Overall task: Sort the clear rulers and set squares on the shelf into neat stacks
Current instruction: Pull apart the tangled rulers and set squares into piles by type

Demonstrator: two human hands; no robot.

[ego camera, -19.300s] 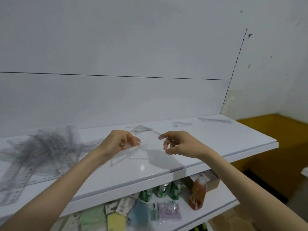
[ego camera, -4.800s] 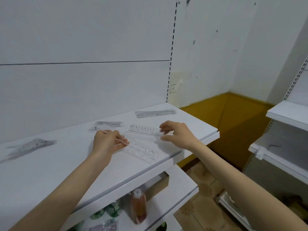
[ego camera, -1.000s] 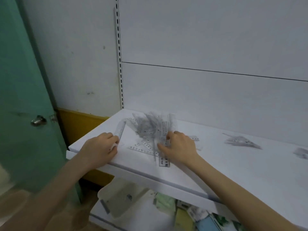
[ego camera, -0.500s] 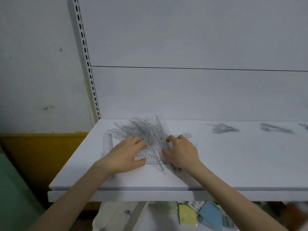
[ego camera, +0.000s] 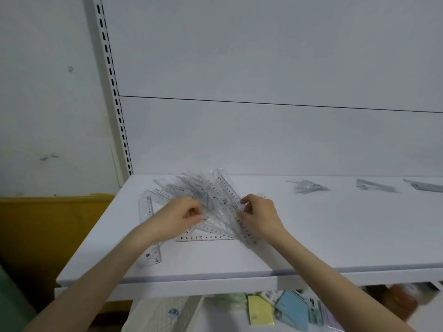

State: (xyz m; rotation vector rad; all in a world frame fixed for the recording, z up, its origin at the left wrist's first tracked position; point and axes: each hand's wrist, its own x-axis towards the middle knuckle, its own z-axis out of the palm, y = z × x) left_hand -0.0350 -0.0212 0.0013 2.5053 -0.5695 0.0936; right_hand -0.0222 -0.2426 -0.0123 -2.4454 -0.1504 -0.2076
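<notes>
Ruler pile (ego camera: 211,200) near shelf (ego camera: 311,248) end

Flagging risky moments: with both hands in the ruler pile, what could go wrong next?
The pile is tangled, so the long ruler pinched by the right hand may drag others out. The left forearm lies over a lone ruler near the shelf edge and could sweep it off.

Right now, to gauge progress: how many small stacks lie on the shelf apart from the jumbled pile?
3, right of the jumbled pile: a triangular stack nearest, a long stack beyond, a third stack cut by the frame edge. More may lie out of view.
</notes>
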